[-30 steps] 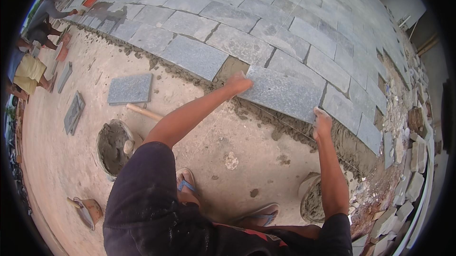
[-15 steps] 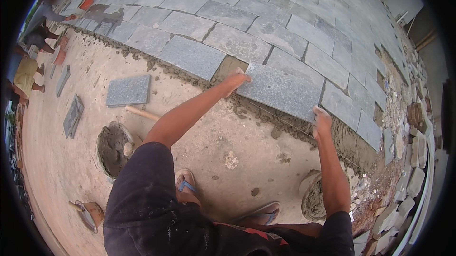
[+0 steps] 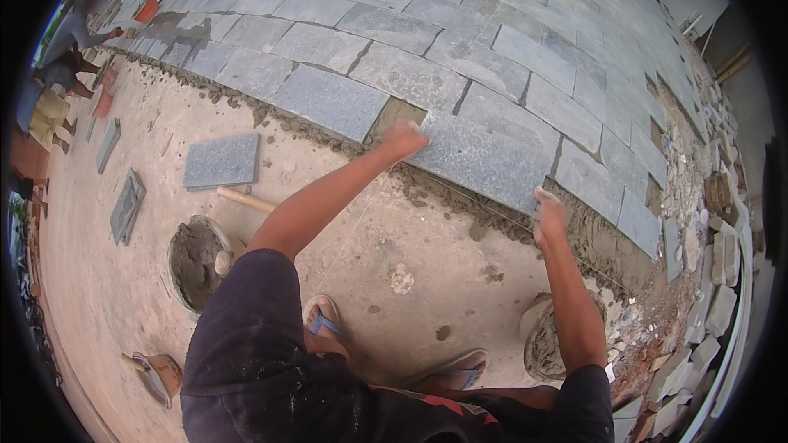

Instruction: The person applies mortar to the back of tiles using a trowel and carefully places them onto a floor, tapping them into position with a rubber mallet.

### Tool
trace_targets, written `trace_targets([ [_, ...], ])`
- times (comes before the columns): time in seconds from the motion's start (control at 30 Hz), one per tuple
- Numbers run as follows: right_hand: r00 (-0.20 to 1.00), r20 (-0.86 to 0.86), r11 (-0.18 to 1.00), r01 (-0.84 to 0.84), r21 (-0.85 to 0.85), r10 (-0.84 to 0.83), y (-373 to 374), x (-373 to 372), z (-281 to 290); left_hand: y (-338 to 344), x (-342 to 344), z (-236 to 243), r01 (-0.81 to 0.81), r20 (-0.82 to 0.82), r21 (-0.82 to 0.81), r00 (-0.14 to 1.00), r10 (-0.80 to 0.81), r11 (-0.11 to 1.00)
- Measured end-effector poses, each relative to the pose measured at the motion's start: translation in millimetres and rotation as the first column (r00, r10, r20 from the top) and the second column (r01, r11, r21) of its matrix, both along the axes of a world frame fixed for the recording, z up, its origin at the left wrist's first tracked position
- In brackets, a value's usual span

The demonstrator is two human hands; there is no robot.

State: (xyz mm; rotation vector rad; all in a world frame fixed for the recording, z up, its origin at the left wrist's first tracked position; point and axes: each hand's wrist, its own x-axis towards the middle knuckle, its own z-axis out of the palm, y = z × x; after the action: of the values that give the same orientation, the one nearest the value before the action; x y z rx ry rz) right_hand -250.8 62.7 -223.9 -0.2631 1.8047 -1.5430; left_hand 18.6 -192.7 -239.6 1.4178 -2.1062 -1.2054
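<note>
A grey stone paving slab (image 3: pixel 484 160) lies in the front row of the paving, over wet mortar. Its left end is gripped by my left hand (image 3: pixel 404 139), fingers curled at the edge and slightly blurred. My right hand (image 3: pixel 550 216) holds the near right corner, with the thumb side against the slab's end. A mortar-filled gap (image 3: pixel 394 117) separates this slab from the laid slab (image 3: pixel 330 101) on the left. Bare mortar (image 3: pixel 595 228) shows beyond its right end. A thin string line (image 3: pixel 501 215) runs along the near edge.
Loose slabs (image 3: pixel 222 161) and a wooden handle (image 3: pixel 246 198) lie on the ground to the left. A bucket of mortar (image 3: pixel 197 266) stands by my left leg, another bucket (image 3: pixel 543 344) under my right forearm. Rubble (image 3: pixel 718 303) lines the right side. Other people (image 3: pixel 70 53) work at far left.
The slab has shifted very slightly left and settled against the row. My right hand has moved a little left and up with its corner; my left hand has shifted slightly.
</note>
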Motion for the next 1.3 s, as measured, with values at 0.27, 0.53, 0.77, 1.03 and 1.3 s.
trace_targets([
  [0.27, 0.999, 0.000, 0.999, -0.042, -0.020, 0.042, 4, -1, -15, 7, -3, 1, -0.040, 0.038, -0.067, 0.998, 0.043, 0.997],
  [0.53, 0.993, -0.114, 0.997, -0.047, -0.068, 0.039, -3, -1, -41, 2, 2, -9, -0.054, 0.021, -0.142, 0.998, 0.058, 0.988],
  [0.77, 0.992, -0.109, 0.994, -0.076, -0.077, 0.067, -15, 4, -48, -6, 13, -11, -0.098, -0.065, -0.160, 0.994, 0.089, 0.982],
  [1.03, 0.994, -0.079, 0.995, -0.085, -0.049, 0.081, -26, 16, -47, -12, 25, -3, -0.100, -0.075, -0.148, 0.993, 0.089, 0.984],
  [1.3, 0.993, -0.072, 0.994, -0.098, -0.048, 0.095, -35, 25, -50, -23, 35, -4, -0.102, -0.065, -0.197, 0.994, 0.091, 0.975],
])
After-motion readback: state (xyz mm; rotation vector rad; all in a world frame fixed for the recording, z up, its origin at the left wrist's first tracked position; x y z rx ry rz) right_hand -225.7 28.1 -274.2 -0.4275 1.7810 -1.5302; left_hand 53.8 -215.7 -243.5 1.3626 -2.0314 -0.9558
